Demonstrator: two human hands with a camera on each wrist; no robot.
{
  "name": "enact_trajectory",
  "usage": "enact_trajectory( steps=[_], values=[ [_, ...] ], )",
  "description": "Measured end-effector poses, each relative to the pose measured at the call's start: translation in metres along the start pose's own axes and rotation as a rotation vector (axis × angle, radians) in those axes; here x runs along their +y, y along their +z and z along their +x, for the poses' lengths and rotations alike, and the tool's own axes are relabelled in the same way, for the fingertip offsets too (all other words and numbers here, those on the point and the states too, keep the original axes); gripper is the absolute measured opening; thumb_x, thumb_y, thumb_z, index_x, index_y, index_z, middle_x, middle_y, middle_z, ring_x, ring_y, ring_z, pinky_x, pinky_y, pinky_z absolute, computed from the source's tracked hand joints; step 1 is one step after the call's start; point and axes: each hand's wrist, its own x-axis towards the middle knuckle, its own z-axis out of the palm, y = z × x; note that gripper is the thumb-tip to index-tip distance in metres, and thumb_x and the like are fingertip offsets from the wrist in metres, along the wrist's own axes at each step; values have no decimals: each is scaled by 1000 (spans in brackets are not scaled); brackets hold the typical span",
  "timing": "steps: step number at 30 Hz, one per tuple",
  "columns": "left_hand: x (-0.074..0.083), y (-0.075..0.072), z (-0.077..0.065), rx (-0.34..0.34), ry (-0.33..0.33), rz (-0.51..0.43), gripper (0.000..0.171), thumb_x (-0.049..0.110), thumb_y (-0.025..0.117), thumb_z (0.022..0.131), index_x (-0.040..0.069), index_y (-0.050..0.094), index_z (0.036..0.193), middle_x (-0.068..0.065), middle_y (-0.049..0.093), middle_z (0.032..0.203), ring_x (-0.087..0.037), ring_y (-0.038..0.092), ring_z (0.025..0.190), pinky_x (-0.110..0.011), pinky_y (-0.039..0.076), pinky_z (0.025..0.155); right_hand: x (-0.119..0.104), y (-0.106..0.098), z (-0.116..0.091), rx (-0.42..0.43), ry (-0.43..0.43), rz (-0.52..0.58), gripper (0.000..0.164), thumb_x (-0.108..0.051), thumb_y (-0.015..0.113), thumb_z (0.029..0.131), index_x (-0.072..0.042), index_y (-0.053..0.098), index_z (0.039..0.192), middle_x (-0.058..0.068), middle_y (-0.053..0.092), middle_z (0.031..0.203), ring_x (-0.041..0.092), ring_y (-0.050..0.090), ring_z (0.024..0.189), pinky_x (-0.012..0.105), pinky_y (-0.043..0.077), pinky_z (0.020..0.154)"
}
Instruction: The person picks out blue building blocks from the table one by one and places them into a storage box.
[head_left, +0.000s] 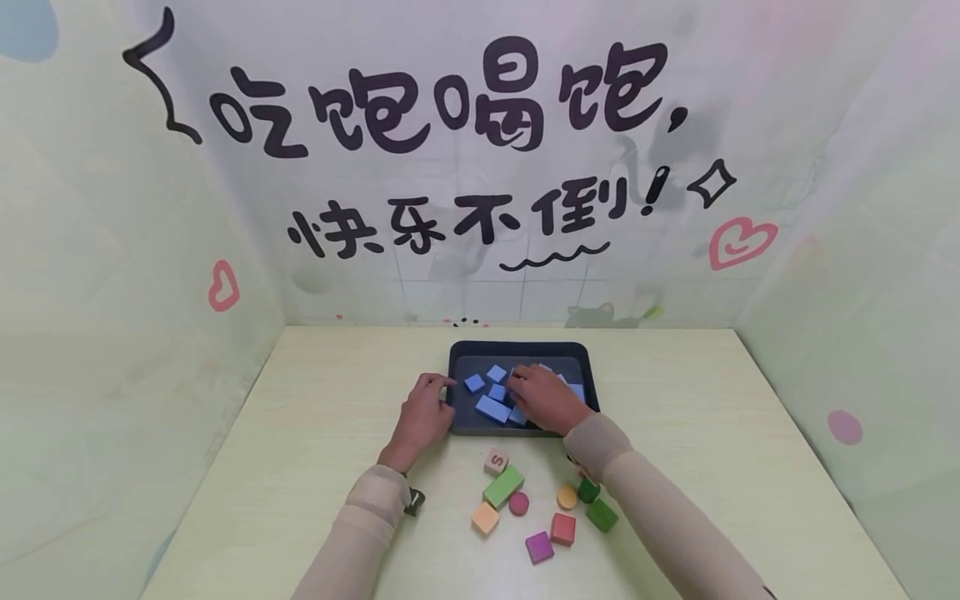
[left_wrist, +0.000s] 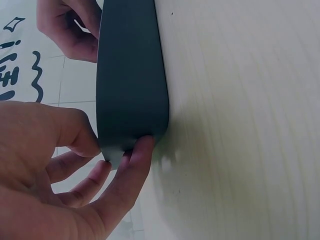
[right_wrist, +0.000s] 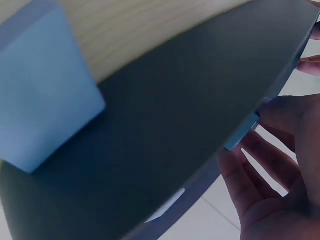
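A dark rectangular tray (head_left: 468, 417) lies on the table with several blue wooden blocks (head_left: 492, 409) inside. My left hand (head_left: 423, 415) is at its left side; in the left wrist view the thumb and fingers grip the tray's edge (left_wrist: 132, 75), one finger against the outer wall. Over the middle right of the tray reaches my right hand (head_left: 549, 400). Its thumb and fingers pinch a small blue block (right_wrist: 242, 132), seen past the rim in the right wrist view. The hand covers part of the blocks in the head view. Another blue block (right_wrist: 47, 95) looms close to that camera.
In front of the tray lie loose blocks: a lettered cube (head_left: 496, 461), a light green block (head_left: 503, 487), an orange cube (head_left: 485, 518), a purple cube (head_left: 539, 547), a red cube (head_left: 563, 529) and green pieces (head_left: 602, 515) near the right forearm. Printed cloth walls surround the table.
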Motion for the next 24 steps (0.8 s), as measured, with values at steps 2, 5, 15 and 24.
enact_trajectory(
  steps=[2,5,15,24],
  values=[
    [0,0,0,-1,0,1,42,2,61,84,10,64,124,-8,50,133,-13,55,78,-35,45,72,0,1,-1,-12,3,16,20,-20,66,97,-15,69,116,2,62,114,19,60,101,34,48,88],
    [0,1,-1,-3,2,2,42,2,61,84,10,64,124,-8,49,133,-13,55,79,-35,46,73,1,2,-2,-18,14,31,23,-18,66,97,-16,69,119,3,61,117,20,59,103,35,48,89],
    [-1,3,0,-1,9,15,42,2,61,83,10,64,124,-8,50,134,-14,56,81,-37,46,75,6,0,-8,33,25,12,22,-12,65,95,-15,68,117,2,62,108,18,58,93,32,49,85],
    [0,1,0,3,12,-4,42,1,60,82,9,64,123,-9,50,132,-13,56,77,-37,46,73,6,-10,-32,79,36,11,21,-15,66,94,-14,67,114,2,63,107,17,53,90,32,48,82]
  ],
)
